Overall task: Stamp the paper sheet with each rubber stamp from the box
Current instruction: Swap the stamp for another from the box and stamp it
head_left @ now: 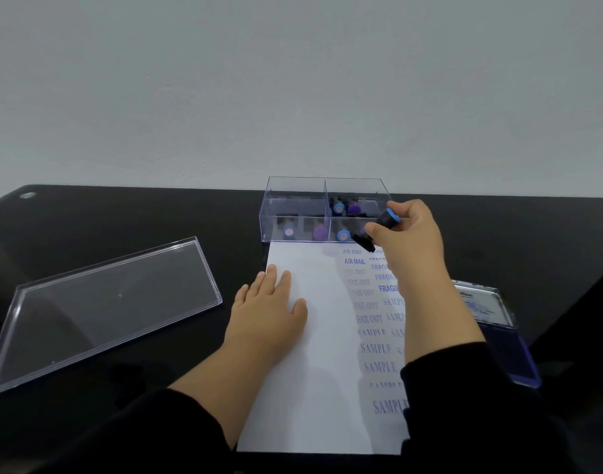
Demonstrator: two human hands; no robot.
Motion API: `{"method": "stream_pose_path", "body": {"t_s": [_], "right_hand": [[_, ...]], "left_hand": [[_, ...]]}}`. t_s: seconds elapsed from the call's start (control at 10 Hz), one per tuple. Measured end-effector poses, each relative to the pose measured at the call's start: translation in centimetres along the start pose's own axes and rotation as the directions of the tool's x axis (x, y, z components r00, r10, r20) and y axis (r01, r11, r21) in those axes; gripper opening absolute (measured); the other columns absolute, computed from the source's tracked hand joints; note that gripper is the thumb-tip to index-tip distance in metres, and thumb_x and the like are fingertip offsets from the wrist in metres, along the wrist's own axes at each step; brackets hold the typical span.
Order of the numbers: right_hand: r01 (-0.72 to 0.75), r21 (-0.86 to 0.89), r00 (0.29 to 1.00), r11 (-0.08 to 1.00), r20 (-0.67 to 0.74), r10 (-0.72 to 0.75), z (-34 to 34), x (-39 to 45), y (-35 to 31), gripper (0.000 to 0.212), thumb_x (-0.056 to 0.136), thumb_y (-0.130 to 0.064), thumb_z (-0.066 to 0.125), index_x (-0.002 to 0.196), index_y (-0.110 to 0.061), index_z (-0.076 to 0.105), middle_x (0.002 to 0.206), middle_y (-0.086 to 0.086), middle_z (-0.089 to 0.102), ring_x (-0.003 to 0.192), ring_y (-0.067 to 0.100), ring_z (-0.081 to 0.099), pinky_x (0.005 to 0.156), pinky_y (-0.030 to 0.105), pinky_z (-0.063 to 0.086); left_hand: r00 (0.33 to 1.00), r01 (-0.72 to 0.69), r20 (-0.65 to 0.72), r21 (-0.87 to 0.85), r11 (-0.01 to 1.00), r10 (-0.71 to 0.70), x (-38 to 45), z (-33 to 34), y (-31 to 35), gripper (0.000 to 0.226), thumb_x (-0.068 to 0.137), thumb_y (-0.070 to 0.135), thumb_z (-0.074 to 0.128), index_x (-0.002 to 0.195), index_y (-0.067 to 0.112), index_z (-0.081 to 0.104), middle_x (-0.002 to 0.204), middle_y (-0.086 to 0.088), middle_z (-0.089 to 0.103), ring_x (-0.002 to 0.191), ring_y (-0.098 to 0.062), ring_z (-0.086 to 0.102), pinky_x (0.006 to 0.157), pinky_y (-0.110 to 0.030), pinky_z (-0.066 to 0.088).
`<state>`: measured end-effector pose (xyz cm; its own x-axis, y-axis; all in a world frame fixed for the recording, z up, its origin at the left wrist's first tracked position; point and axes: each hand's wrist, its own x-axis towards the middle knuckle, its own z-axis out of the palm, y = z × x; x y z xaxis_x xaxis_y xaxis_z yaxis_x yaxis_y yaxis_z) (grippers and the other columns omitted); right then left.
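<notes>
A white paper sheet (pixel 313 364) lies on the black table, printed down its right side with blue marks reading AIR MAIL, FAX OUT, FRAGILE and SAMPLE. My left hand (pixel 271 304) rests flat on the sheet's upper left part. My right hand (pixel 411 241) grips a black rubber stamp (pixel 378 230) with a blue cap, tilted above the sheet's top right corner. Just beyond the sheet stands the clear plastic box (pixel 295 195), divided into compartments, with several blue- and purple-capped stamps inside.
The box's clear lid (pixel 98 309) lies upside down on the table at the left. An open blue ink pad (pixel 498 323) sits to the right of the sheet, partly behind my right forearm. A grey wall rises behind the table.
</notes>
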<state>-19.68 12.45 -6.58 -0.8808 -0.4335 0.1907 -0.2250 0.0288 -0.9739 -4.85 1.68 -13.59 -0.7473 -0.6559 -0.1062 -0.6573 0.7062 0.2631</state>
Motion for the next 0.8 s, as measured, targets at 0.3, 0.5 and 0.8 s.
{"method": "stream_pose_path", "body": {"t_s": [0.3, 0.5, 0.8], "right_hand": [[-0.015, -0.042, 1.0, 0.999, -0.007, 0.014, -0.5, -0.3, -0.1, 0.033, 0.084, -0.012, 0.07, 0.104, -0.027, 0.05, 0.091, -0.005, 0.058, 0.068, 0.01, 0.054, 0.054, 0.022, 0.041], [-0.01, -0.088, 1.0, 0.996, -0.027, 0.008, -1.0, -0.7, -0.1, 0.032, 0.085, -0.011, 0.068, 0.105, -0.026, 0.049, 0.105, 0.002, 0.061, 0.083, 0.012, 0.061, 0.061, 0.02, 0.044], [-0.078, -0.237, 0.989, 0.968, -0.143, 0.045, -4.9, -3.1, 0.5, 0.032, 0.086, -0.009, 0.066, 0.109, -0.025, 0.049, 0.118, 0.0, 0.057, 0.097, 0.016, 0.058, 0.072, 0.026, 0.046]], "left_hand": [[1.0, 0.001, 0.006, 0.006, 1.0, -0.001, -0.1, -0.1, 0.1, 0.058, 0.1, 0.044, 0.017, 0.152, 0.025, -0.001, 0.159, 0.003, -0.013, 0.146, -0.013, -0.01, 0.117, -0.033, -0.006], [1.0, 0.001, 0.0, 0.001, 1.0, -0.001, -0.1, -0.1, 0.0, 0.058, 0.1, 0.043, 0.019, 0.152, 0.025, 0.0, 0.159, 0.003, -0.011, 0.146, -0.013, -0.008, 0.117, -0.034, -0.005], [1.0, -0.008, -0.009, -0.002, 1.0, 0.008, -0.2, -0.1, -0.1, 0.059, 0.1, 0.043, 0.019, 0.153, 0.023, 0.002, 0.16, 0.001, -0.008, 0.147, -0.015, -0.005, 0.117, -0.035, -0.003]]}}
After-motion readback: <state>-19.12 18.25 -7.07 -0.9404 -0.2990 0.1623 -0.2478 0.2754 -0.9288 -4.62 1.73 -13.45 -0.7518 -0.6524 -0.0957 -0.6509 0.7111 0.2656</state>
